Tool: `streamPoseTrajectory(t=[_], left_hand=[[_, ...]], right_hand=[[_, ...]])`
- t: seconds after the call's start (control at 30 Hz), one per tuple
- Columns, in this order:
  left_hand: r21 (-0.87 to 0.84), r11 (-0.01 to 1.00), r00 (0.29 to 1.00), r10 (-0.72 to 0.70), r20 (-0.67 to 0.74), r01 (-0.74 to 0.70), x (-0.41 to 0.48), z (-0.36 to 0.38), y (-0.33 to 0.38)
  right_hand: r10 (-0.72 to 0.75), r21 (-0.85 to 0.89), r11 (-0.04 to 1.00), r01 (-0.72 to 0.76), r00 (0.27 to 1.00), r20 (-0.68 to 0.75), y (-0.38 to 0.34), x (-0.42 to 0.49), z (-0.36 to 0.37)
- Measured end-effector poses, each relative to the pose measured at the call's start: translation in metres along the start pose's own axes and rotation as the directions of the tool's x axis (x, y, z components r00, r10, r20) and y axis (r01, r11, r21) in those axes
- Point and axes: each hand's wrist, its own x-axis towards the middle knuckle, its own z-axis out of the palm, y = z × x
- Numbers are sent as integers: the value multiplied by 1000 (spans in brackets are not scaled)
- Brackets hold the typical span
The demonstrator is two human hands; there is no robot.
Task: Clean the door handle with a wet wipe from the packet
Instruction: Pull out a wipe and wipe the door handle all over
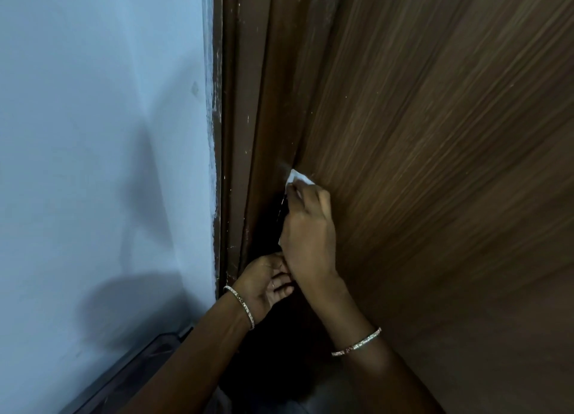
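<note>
Right hand (307,227) is clutching a white wet wipe (298,177) against the wooden door (435,165) edge. Left hand (264,284), at its seven o'clock, is lying palm-up with curled fingers; whether it is holding anything is unclear.

Wall (99,134) left (door (435,134) right)

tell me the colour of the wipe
White; the wipe shows best in the head view, above the right hand.

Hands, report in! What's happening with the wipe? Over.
Right hand pinching wet wipe against door edge. Left hand just below, grip unclear. Door handle not plainly visible behind the hands. Nothing blocking.
</note>
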Motion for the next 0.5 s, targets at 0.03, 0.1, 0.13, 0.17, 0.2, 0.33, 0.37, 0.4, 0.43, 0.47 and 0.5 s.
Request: streamPoseTrajectory(t=[0.03, 0.1, 0.13, 0.17, 0.2, 0.33, 0.37, 0.4, 0.43, 0.47, 0.5], left_hand=[[7, 1000, 1000, 0, 5, 0, -1, -1, 0], [27, 1000, 1000, 0, 22, -1, -1, -3, 1], [35, 999, 1000, -3, 30, 2, -1, -4, 1], [39, 999, 999, -6, 37, 4, -2, -4, 1], [37, 999, 999, -7, 39, 5, -2, -4, 1], [39, 999, 999, -22, 30, 20, -4, -5, 0], [44, 999, 999, -21, 35, 19, -4, -4, 0], [48, 999, 999, -19, 42, 17, -5, -5, 1], [51, 999, 998, -20, 52, 17, -5, -5, 1], [55, 998, 998, -21, 64, 17, -5, -5, 2], [59, 998, 997, -22, 76, 17, -5, -6, 2]], right_hand=[[12, 8, 1000, -11, 999, -50, 0, 3, -1], [27, 11, 1000, -26, 988, -151, 3, 4, -3], [20, 1, 1000, -21, 986, -166, 5, 3, -3], [8, -11, 1000, -10, 989, -148, 7, 1, -2], [0, -12, 1000, -2, 995, -104, 9, -2, -1], [46, -17, 999, -45, 994, 95, 10, -21, 3], [49, -37, 998, -45, 993, 105, 10, -24, 2], [49, -41, 998, -45, 994, 102, 10, -25, 1], [59, -25, 998, -57, 994, 89, 11, -25, -1], [80, 10, 997, -81, 995, 62, 12, -24, -4], [107, 53, 993, -108, 994, 25, 14, -25, -6]])
